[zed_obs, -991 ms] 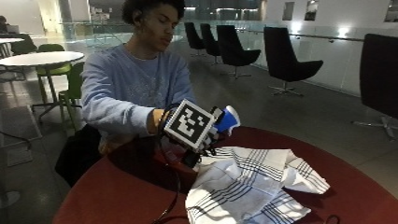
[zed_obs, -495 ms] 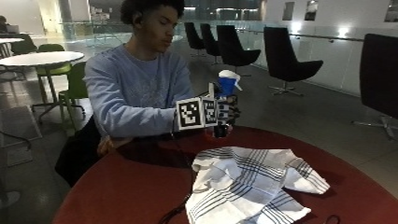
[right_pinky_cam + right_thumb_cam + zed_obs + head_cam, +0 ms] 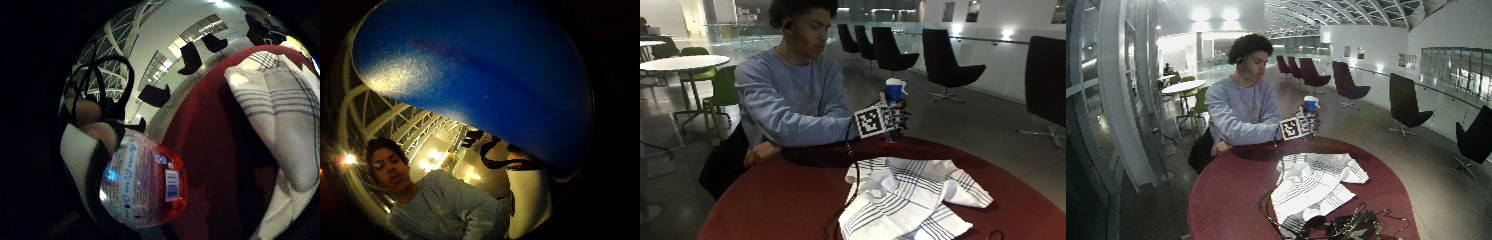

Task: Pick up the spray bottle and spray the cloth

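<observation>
One spray bottle (image 3: 894, 95) body hidden by hands (image 3: 896, 117).

The cloth (image 3: 909, 200) was white with dark stripes. The table (image 3: 773, 200) was dark red. The spray bottle (image 3: 893, 92) had a blue top; the glove (image 3: 896, 117) was black.

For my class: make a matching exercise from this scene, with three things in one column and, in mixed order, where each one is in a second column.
Things:
1. spray bottle
2. cloth
3. bare hand

Places:
A. lying crumpled on the red table
B. resting at the table's edge
C. held up above the table in the gloved right hand

Pairs: 1-C, 2-A, 3-B
</observation>
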`<state>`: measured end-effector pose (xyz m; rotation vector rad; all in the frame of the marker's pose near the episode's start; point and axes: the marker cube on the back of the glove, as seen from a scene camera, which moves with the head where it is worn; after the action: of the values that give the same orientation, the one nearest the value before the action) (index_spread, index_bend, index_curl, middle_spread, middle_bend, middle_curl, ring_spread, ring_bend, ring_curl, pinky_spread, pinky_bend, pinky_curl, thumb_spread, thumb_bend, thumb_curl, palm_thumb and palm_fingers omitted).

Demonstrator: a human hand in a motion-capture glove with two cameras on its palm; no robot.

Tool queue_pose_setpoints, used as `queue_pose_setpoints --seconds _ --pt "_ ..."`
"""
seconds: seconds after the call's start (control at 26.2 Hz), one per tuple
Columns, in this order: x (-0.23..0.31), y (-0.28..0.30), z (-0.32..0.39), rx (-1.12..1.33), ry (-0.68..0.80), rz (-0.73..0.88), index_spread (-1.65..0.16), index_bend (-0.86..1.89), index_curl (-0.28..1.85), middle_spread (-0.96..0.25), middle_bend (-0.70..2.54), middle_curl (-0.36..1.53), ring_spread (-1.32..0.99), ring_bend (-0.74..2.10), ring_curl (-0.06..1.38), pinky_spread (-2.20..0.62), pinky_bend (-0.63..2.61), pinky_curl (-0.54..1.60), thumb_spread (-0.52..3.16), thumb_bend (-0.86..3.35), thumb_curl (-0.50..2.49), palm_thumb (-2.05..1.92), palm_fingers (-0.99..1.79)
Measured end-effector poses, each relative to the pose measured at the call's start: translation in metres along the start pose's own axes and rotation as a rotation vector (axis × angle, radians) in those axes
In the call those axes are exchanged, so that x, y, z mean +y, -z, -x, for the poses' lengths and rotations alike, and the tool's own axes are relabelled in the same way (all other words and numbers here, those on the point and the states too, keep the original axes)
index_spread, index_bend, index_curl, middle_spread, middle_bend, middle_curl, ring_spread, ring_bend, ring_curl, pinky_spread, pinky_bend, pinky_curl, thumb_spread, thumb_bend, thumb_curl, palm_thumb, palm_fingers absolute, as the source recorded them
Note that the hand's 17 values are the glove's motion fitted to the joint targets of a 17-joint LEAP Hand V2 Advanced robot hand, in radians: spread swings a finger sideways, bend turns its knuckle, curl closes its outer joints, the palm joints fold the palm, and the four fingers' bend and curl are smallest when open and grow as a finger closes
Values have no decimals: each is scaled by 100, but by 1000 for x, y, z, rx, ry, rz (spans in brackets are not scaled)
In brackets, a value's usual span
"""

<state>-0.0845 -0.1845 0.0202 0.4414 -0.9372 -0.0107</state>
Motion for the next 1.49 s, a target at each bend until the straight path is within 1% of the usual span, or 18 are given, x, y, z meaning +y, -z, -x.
queue_pose_setpoints --seconds 0.15,0.38,0.53,0.72,0.88,0.99,1.14,1.3,1.49 --pt "2 -20 -5 16 29 10 -18 14 38 -4 43 46 -4 55 39 4 31 37 106 -2 47 76 119" --pt "2 -32 -7 23 58 6 -18 14 38 -4 43 46 -5 55 39 3 31 37 106 -2 47 76 119" --pt "7 -36 -10 49 48 60 -19 14 38 -4 43 46 -5 55 39 3 30 37 106 -3 46 75 119" --pt "23 -21 -19 92 30 111 -23 7 35 -5 39 45 -5 54 39 7 28 37 104 -5 43 67 97" --pt "38 30 -17 158 29 118 -25 5 32 -5 38 45 -5 54 40 9 29 38 103 -6 40 61 90" --pt "53 83 -16 280 22 110 -26 7 30 -6 38 45 -5 53 39 11 27 37 102 -5 39 58 90" --pt "74 153 -16 458 -10 60 -27 11 29 -5 36 44 -5 52 39 13 22 36 101 -4 38 57 86" --pt "97 218 -27 615 -72 43 -28 17 31 -5 33 43 -3 45 37 17 17 34 101 -3 37 57 77" --pt "130 287 -48 735 -161 19 -30 20 34 -5 32 43 -1 37 35 19 14 31 101 -2 36 57 70"
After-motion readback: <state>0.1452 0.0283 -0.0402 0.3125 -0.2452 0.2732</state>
